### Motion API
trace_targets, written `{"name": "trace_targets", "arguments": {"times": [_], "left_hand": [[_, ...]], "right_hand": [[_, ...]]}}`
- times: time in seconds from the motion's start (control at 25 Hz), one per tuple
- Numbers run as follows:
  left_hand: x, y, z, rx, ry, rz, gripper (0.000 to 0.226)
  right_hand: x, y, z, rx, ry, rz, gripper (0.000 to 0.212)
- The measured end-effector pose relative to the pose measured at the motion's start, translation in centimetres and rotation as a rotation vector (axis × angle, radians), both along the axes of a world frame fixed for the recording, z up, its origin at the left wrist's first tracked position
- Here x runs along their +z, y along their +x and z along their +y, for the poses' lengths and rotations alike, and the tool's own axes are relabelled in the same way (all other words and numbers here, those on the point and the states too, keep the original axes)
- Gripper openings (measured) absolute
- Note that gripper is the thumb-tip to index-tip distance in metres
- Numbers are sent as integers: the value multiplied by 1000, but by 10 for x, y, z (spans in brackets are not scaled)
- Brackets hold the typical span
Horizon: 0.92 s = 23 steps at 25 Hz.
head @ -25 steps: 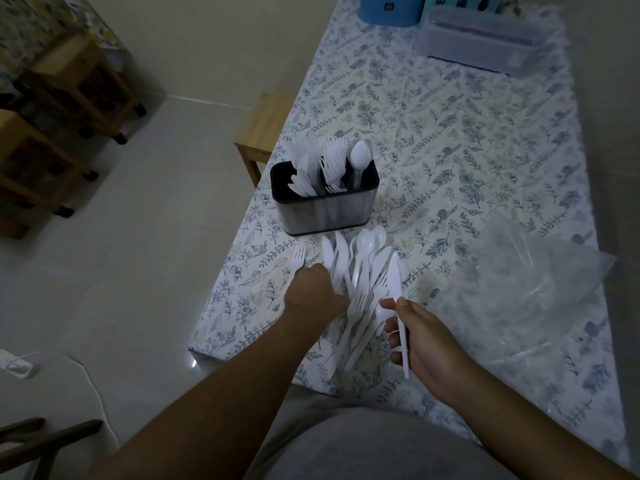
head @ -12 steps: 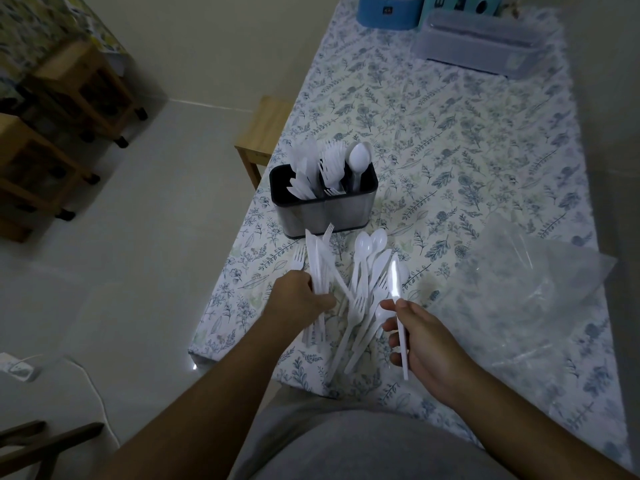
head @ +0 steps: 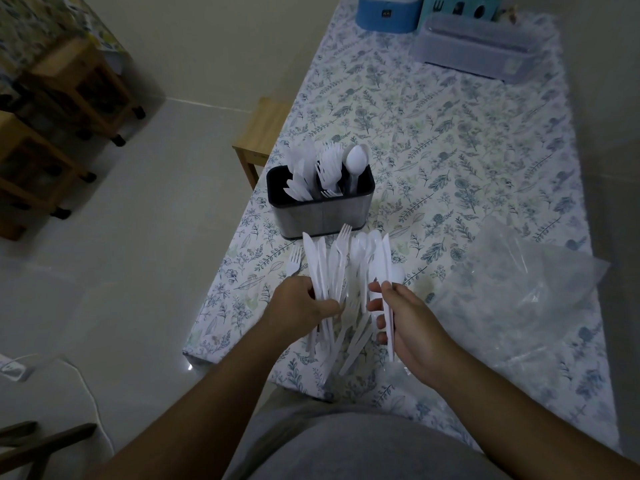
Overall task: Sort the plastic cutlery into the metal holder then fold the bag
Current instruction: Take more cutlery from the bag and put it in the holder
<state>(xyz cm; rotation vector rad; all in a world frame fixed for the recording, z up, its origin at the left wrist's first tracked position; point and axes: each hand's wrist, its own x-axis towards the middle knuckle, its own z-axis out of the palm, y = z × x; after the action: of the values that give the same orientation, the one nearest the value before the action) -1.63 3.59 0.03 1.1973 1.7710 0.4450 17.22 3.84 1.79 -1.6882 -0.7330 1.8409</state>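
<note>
A metal holder [head: 322, 216] stands on the floral tablecloth, with white knives, forks and one spoon upright in its compartments. In front of it lies a pile of white plastic cutlery [head: 360, 258]. My left hand [head: 301, 306] grips a bunch of knives and a fork [head: 322, 265] lifted from the pile. My right hand [head: 405, 323] holds a single white knife [head: 386, 271], blade pointing away from me. One fork [head: 293, 263] lies alone to the left. The clear plastic bag [head: 519, 292] lies crumpled at the right.
A blue container [head: 388, 12], a teal basket [head: 464, 5] and a clear lidded box [head: 481, 50] stand at the table's far end. A wooden stool [head: 263, 133] is beside the table's left edge. Wooden carts [head: 69, 98] stand on the floor at left.
My left hand has closed on a bunch of cutlery and lifted it off the pile. My right hand has moved the single knife toward the bunch.
</note>
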Motion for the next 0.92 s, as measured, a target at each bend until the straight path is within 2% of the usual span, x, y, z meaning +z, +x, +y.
{"name": "trace_targets", "arguments": {"times": [0.16, 0.28, 0.4, 0.48, 0.64, 0.72, 0.8, 0.84, 0.92], "left_hand": [[-1, -3, 4, 17, -6, 15, 18], [10, 5, 3, -45, 0, -60, 13], [28, 29, -3, -226, 10, -114, 14], [36, 47, -4, -318, 36, -66, 21], [41, 58, -2, -289, 176, 1, 34], [45, 59, -8, -184, 215, -111, 22], [46, 63, -19, 21, 198, -248, 17], [44, 66, -23, 190, 147, -334, 18], [34, 69, -21, 605, -91, -607, 31]], "right_hand": [[-2, 2, -5, -8, -34, 14, 27], [3, 3, -4, -10, -14, 24, 25], [11, -3, 0, 0, 2, 148, 46], [15, -7, 3, -54, -63, 218, 53], [19, -1, 13, -174, -123, 246, 41], [19, 1, 19, -233, -95, 238, 42], [22, 3, 26, -292, -37, 204, 36], [25, 5, 31, -329, -6, 197, 36], [33, 6, 37, -437, 56, 249, 36]]}}
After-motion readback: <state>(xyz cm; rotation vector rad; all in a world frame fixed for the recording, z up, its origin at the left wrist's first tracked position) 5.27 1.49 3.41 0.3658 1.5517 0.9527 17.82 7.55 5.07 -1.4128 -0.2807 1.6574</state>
